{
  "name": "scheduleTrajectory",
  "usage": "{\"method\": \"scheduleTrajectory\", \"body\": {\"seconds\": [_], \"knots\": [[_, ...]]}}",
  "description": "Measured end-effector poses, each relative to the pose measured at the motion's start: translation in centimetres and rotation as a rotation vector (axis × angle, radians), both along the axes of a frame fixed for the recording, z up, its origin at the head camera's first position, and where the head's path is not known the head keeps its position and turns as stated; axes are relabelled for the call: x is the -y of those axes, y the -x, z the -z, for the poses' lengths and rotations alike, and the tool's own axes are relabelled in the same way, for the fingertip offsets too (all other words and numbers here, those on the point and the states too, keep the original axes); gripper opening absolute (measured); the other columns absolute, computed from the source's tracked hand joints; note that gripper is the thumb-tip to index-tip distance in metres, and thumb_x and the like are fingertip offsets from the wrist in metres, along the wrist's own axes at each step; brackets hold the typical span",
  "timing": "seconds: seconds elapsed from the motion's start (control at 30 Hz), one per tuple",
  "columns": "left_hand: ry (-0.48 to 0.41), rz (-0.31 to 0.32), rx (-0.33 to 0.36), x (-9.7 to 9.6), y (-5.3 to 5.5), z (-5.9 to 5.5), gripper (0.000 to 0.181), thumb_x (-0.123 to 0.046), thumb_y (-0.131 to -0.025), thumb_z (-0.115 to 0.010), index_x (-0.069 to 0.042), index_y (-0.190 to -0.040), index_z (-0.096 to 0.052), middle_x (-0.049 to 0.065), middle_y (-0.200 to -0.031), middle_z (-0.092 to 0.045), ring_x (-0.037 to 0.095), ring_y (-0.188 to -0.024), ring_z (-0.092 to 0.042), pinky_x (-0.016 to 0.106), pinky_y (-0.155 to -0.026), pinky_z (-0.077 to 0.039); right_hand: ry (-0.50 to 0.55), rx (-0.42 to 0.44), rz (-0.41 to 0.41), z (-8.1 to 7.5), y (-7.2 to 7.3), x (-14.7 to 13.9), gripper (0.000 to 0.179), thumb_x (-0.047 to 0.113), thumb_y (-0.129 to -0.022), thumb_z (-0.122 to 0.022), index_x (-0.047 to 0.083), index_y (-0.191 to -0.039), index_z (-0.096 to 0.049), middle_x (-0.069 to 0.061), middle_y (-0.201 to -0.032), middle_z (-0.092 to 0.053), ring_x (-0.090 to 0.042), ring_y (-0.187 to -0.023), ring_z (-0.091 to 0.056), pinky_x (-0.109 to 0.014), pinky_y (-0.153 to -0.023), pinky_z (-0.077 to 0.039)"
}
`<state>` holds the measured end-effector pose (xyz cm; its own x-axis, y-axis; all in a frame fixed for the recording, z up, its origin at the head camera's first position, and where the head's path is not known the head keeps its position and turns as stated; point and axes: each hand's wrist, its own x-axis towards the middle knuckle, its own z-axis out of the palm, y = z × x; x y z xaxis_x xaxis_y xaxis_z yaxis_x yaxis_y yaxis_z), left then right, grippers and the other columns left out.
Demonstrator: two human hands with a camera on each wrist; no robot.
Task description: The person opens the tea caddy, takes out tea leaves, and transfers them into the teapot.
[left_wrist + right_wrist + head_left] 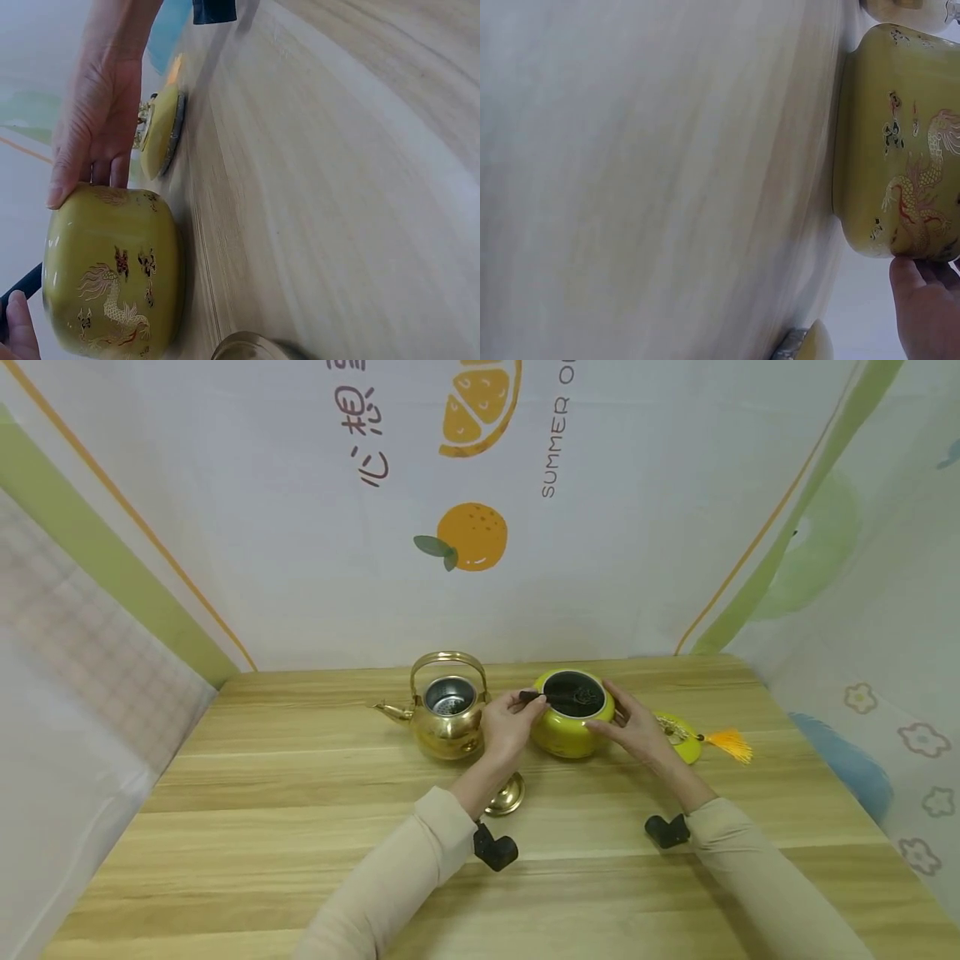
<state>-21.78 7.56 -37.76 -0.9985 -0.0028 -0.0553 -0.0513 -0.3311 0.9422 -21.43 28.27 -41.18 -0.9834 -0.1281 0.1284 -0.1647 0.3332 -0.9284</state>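
A round yellow jar point(564, 739) with dragon decoration stands uncovered on the table, loose dark tea leaves point(585, 697) showing inside its dark mouth. My left hand point(508, 725) pinches a slim black tea scoop point(531, 695) at the jar's left rim. The scoop's far end reaches into the mouth and blends with the dark interior. On the right side, my right hand point(637, 731) grips the jar, thumb at the near rim and fingers toward the back. Left of the jar is a gold teapot point(442, 739), uncovered, with a metal strainer point(451, 696) in its opening.
The yellow jar lid point(681, 742) with an orange tassel point(729, 745) lies right of the jar. A gold teapot lid point(509, 795) rests below my left wrist. Black wrist-worn devices point(497, 848) hang by both cuffs. A printed cloth point(585, 577) stands behind the wooden table point(247, 827).
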Motion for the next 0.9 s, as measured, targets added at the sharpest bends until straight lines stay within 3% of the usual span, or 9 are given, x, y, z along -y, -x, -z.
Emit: {"method": "scheduleTrajectory", "body": {"seconds": [0.17,0.57,0.8,0.9], "knots": [[0.028,0.003,0.005,0.9,-0.5,-0.2,0.021,0.001,-0.084,-0.066,0.009,-0.103,-0.063,0.025,-0.100,-0.068,0.023,-0.087,-0.070,0.033,-0.085,-0.054,-0.019,0.003,-0.004,0.1,0.0,-0.1,0.081,0.010,-0.087,-0.067,-0.001,-0.149,-0.015,-0.022,-0.155,-0.013,-0.038,-0.141,-0.018,-0.043,-0.111,-0.025],[-0.017,-0.009,-0.014,2.5,-1.4,-0.9,0.020,-0.001,-0.084,-0.067,0.006,-0.102,-0.063,0.019,-0.096,-0.069,0.011,-0.076,-0.068,0.027,-0.082,-0.055,-0.037,0.009,-0.017,-0.2,0.1,-0.1,0.082,0.012,-0.087,-0.067,-0.004,-0.148,-0.014,-0.023,-0.155,-0.011,-0.040,-0.140,-0.017,-0.041,-0.110,-0.025],[-0.026,-0.008,-0.025,3.5,-2.0,-1.4,0.023,-0.004,-0.084,-0.069,0.005,-0.104,-0.063,0.005,-0.082,-0.071,0.011,-0.076,-0.068,0.027,-0.082,-0.055,-0.073,0.000,-0.018,-0.2,0.2,-0.1,0.084,0.015,-0.087,-0.068,-0.005,-0.148,-0.013,-0.023,-0.155,-0.012,-0.038,-0.141,-0.018,-0.040,-0.110,-0.025],[-0.023,-0.001,-0.034,4.0,-2.3,-1.7,0.024,-0.005,-0.084,-0.069,0.005,-0.105,-0.063,0.005,-0.082,-0.071,0.011,-0.076,-0.068,0.028,-0.082,-0.055,-0.068,0.004,-0.019,-0.4,0.1,-0.1,0.085,0.015,-0.087,-0.068,-0.005,-0.148,-0.012,-0.023,-0.155,-0.010,-0.038,-0.140,-0.017,-0.042,-0.110,-0.024]]}}
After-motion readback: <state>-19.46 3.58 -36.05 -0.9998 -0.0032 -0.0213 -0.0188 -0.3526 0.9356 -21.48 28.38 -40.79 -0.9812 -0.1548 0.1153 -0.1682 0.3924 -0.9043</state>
